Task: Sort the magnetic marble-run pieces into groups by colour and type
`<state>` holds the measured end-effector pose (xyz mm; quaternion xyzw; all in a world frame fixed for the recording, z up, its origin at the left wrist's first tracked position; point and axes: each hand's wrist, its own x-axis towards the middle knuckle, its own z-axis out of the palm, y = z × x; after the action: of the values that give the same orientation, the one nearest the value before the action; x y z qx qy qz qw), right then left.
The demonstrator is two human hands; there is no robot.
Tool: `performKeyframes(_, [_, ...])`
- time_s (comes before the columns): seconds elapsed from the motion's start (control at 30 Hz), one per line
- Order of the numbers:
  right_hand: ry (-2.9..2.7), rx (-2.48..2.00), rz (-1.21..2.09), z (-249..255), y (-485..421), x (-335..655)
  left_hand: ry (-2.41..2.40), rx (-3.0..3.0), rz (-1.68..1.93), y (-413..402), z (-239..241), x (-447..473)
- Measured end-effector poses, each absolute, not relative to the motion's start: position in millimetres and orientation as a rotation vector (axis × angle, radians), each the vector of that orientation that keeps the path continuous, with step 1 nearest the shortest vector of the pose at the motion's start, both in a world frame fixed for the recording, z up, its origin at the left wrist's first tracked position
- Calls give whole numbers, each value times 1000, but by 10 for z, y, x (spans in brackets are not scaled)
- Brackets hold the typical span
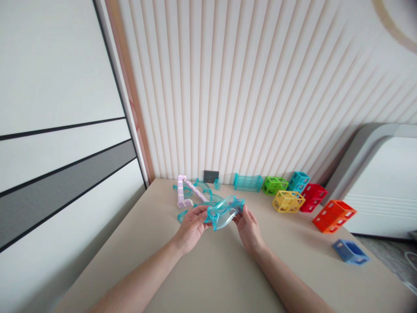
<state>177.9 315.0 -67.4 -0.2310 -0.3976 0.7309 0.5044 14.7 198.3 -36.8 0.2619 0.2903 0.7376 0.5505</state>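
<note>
Between my two hands is a translucent teal wavy track piece (224, 211), held above the table. My left hand (193, 226) is closed on its left end, thumb on top. At the other end, my right hand (249, 226) pinches the connector with thumb and fingers. Just behind my left hand lie a lilac angular frame piece (181, 193) and more translucent teal curved track pieces (203, 187), partly hidden by the hand and the held piece.
A straight teal track piece (248, 182) lies by the ribbed wall (208, 87). To the right stand green (274, 185), yellow (288, 201), teal (299, 181), red (313, 198), orange (334, 216) and blue (350, 252) open-sided blocks. The table (215, 278) meets the wall near a black socket (211, 176).
</note>
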Motion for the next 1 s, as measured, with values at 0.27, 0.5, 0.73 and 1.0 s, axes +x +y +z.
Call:
performKeyframes(0.27, [-896, -569, 1785, -649, 3160, 1764, 680, 644, 1709, 1967, -383, 177])
performKeyframes(0.5, [-959, -556, 1811, -613, 3132, 1773, 659, 649, 1706, 1956, -375, 180])
performKeyframes(0.73, [-988, -540, 1830, -582, 3129, 1810, 641, 598, 1722, 1957, -363, 154])
performKeyframes(1.0, [-991, -536, 1776, -530, 3106, 1838, 743, 596, 1925, 2006, -390, 149])
